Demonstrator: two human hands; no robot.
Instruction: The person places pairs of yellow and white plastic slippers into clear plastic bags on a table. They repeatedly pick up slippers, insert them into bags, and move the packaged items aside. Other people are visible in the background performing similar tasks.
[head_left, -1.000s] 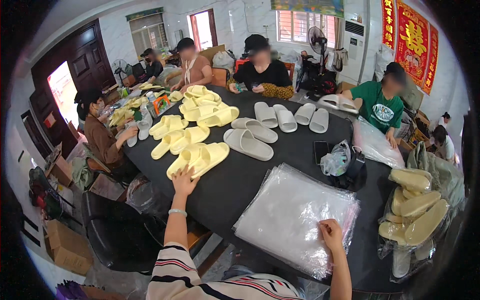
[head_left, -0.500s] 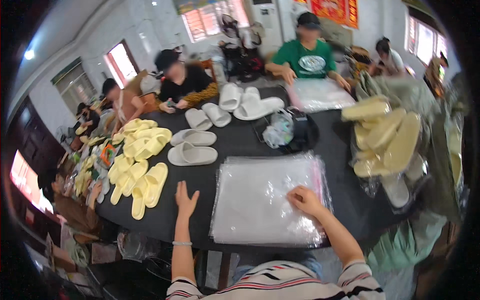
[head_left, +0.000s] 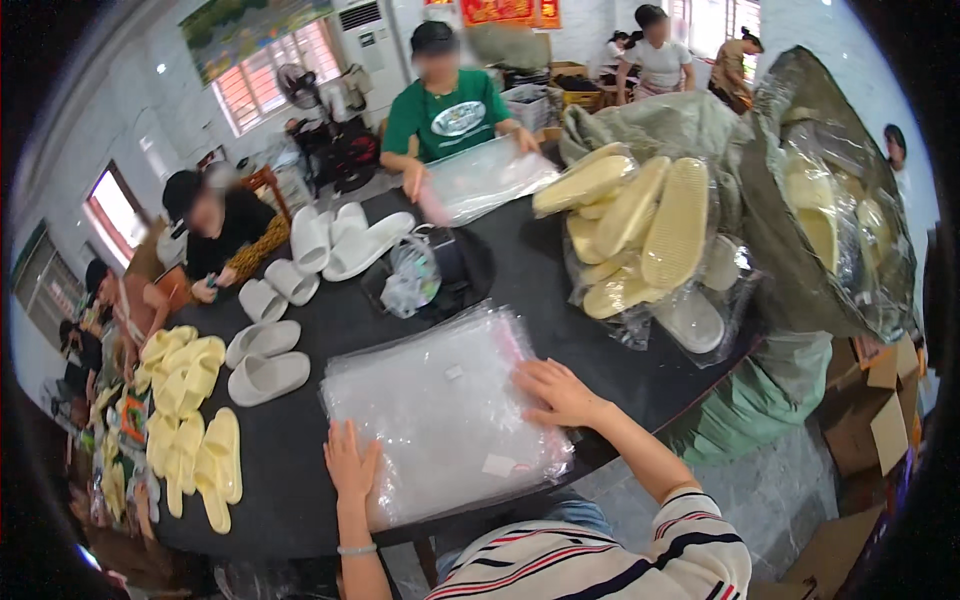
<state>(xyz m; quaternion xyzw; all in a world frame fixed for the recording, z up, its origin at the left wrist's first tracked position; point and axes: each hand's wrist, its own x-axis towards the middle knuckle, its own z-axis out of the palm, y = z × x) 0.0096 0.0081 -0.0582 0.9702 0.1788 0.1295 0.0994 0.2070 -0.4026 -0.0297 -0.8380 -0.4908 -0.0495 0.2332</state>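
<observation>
Black table (head_left: 330,330) holds a clear bag stack (head_left: 440,410) near centre, left hand (head_left: 352,465) and right hand (head_left: 560,392) both pressing it flat, fingers spread.

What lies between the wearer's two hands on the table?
In the head view, only the stack of clear plastic bags spans the stretch between the left hand and the right hand; both rest flat on it.

Seven white slippers (head_left: 268,377) lay on the black table (head_left: 300,480). One stack of clear plastic bags (head_left: 440,410) sat at its near edge, another (head_left: 480,178) at the far edge. Two hands (head_left: 352,462) pressed the near stack.
</observation>
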